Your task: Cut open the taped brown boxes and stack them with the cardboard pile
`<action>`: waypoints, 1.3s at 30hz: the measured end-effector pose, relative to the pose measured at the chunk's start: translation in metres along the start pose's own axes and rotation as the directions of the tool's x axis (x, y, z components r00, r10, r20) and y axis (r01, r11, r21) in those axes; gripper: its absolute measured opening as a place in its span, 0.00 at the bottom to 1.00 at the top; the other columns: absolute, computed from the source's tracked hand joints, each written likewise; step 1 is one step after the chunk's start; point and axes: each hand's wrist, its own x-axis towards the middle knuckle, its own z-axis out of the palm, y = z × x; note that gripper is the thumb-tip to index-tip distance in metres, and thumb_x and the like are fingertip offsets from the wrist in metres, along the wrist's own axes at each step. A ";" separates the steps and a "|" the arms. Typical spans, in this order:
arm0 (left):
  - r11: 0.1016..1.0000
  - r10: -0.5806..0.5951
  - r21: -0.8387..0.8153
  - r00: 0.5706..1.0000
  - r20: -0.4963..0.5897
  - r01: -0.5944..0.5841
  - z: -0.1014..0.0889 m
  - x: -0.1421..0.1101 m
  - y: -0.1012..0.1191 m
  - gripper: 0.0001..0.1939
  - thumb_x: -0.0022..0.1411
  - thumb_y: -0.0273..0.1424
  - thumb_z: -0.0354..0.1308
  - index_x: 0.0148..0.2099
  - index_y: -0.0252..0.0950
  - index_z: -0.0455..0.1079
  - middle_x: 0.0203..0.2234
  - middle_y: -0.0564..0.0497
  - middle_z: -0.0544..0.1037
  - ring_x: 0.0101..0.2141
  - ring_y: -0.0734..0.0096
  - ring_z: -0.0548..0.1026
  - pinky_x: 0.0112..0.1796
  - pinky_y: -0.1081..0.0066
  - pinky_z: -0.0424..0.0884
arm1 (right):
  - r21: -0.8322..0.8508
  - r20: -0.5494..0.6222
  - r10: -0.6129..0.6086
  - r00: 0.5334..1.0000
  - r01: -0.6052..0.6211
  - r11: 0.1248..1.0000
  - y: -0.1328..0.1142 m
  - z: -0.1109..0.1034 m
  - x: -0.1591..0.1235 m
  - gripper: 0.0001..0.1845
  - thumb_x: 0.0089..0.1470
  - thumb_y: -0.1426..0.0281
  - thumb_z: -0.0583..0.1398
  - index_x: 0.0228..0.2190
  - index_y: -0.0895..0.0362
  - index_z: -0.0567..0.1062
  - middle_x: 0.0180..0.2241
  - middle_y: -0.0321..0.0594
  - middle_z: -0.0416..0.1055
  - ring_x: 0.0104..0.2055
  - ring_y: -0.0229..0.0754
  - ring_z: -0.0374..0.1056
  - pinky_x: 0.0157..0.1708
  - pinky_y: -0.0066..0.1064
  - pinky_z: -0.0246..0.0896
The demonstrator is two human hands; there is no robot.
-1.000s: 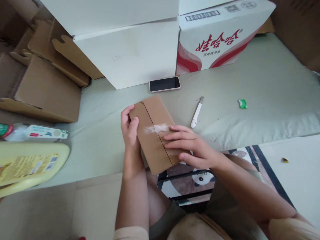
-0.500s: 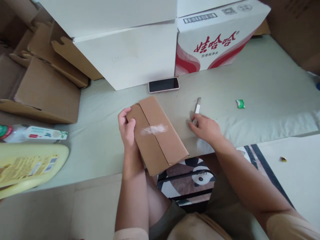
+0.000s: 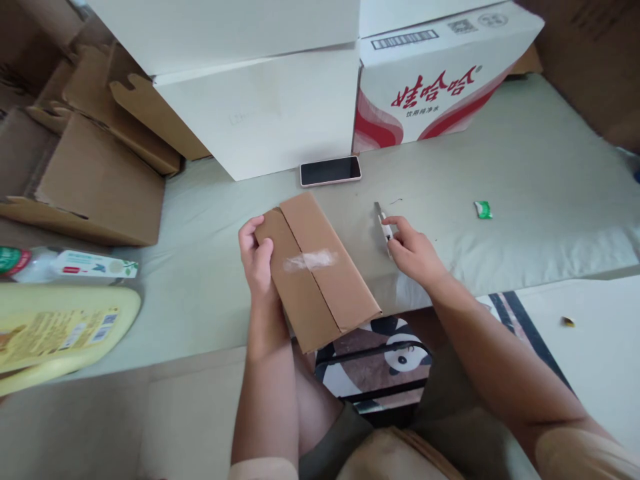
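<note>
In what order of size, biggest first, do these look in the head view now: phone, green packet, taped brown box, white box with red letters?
1. White box with red letters
2. Taped brown box
3. Phone
4. Green packet

1. Soft, muted light filled the middle; the upper corners were dim.
2. Pale sheen showed on the clear tape [image 3: 311, 260].
3. Soft shadow darkened the floor [image 3: 190, 413] at lower left.
4. Edges looked stretched and slightly blurred.
</note>
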 end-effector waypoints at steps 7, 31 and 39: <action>1.000 0.008 -0.028 1.000 0.013 -0.008 0.003 -0.002 0.001 0.24 0.57 0.47 0.70 0.52 0.43 0.73 0.46 0.48 0.77 0.43 0.63 0.75 0.42 0.66 0.71 | 0.545 0.009 -0.129 0.992 0.103 0.832 0.001 0.006 -0.004 0.25 0.51 0.64 0.51 0.46 0.54 0.78 0.31 0.39 0.77 0.32 0.45 0.70 0.37 0.38 0.64; 1.000 -0.006 0.028 0.999 -0.046 0.007 0.023 -0.018 0.008 0.21 0.60 0.45 0.65 0.52 0.42 0.72 0.45 0.48 0.78 0.39 0.65 0.75 0.38 0.67 0.71 | 0.112 -0.319 -0.762 0.564 0.821 0.560 -0.082 -0.017 -0.085 0.07 0.62 0.72 0.56 0.40 0.54 0.74 0.24 0.35 0.70 0.22 0.38 0.65 0.24 0.32 0.62; 1.000 -0.008 0.002 0.999 -0.035 0.008 0.027 -0.019 0.004 0.21 0.61 0.44 0.65 0.53 0.43 0.72 0.44 0.48 0.78 0.39 0.65 0.75 0.40 0.67 0.71 | -0.073 -0.370 -0.762 0.531 0.801 0.594 -0.088 -0.012 -0.091 0.11 0.57 0.78 0.58 0.39 0.52 0.73 0.24 0.33 0.71 0.21 0.36 0.66 0.22 0.30 0.62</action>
